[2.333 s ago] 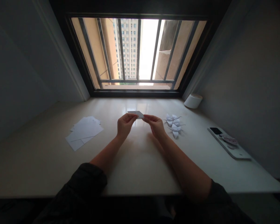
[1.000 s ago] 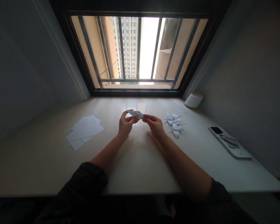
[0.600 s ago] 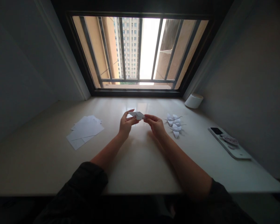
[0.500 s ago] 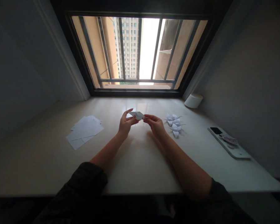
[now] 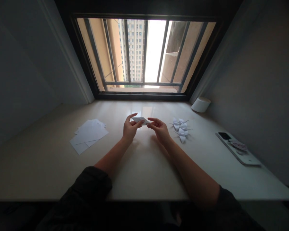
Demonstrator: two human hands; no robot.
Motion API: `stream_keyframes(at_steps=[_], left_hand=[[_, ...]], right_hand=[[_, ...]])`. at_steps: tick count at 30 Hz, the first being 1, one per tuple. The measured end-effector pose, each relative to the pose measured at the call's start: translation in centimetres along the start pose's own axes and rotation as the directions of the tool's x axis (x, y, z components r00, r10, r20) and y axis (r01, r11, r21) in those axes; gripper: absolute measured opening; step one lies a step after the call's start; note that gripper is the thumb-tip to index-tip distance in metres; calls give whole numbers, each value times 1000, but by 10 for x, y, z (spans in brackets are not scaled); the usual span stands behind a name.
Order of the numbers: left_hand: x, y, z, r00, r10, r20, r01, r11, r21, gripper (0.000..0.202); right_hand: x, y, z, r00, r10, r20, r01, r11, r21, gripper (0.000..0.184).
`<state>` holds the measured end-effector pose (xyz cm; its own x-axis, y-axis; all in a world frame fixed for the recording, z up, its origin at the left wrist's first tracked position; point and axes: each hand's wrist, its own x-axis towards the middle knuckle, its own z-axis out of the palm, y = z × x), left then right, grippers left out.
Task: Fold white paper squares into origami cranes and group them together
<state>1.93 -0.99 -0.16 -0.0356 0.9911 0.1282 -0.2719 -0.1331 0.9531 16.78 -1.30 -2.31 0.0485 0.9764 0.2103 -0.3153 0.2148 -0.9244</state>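
Note:
Both of my hands hold a small folded piece of white paper [image 5: 140, 120] just above the middle of the pale table [image 5: 144, 166]. My left hand [image 5: 130, 128] pinches its left end, with the forefinger lifted and curved above it. My right hand [image 5: 160, 129] pinches the right end between thumb and fingertips. Just right of my right hand, a few finished folded paper cranes [image 5: 181, 129] lie on the table.
A loose stack of white paper sheets [image 5: 89, 135] lies at the left. A white roll [image 5: 200, 104] stands at the back right corner. A white tablet-like slab with a phone and a small object on it [image 5: 237, 147] lies at the right. A barred window [image 5: 144, 54] is ahead.
My left forefinger has lifted off the folded paper and the grip has shifted slightly. The paper stays between both hands at the same place.

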Motion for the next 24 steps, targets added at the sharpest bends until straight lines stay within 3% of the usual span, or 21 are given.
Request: stream_keyframes(at_steps=[16,24], left_hand=[[4,-4,-3,999,-21,-42,22,1000,18,61],[2,-4,-3,999,35,-22,-33,997,63,49]], right_hand=[[-1,-3,-5,998,0,67,4,998,-59,38],[-5,-8,1,989,143,35,-139,986,-96,37]])
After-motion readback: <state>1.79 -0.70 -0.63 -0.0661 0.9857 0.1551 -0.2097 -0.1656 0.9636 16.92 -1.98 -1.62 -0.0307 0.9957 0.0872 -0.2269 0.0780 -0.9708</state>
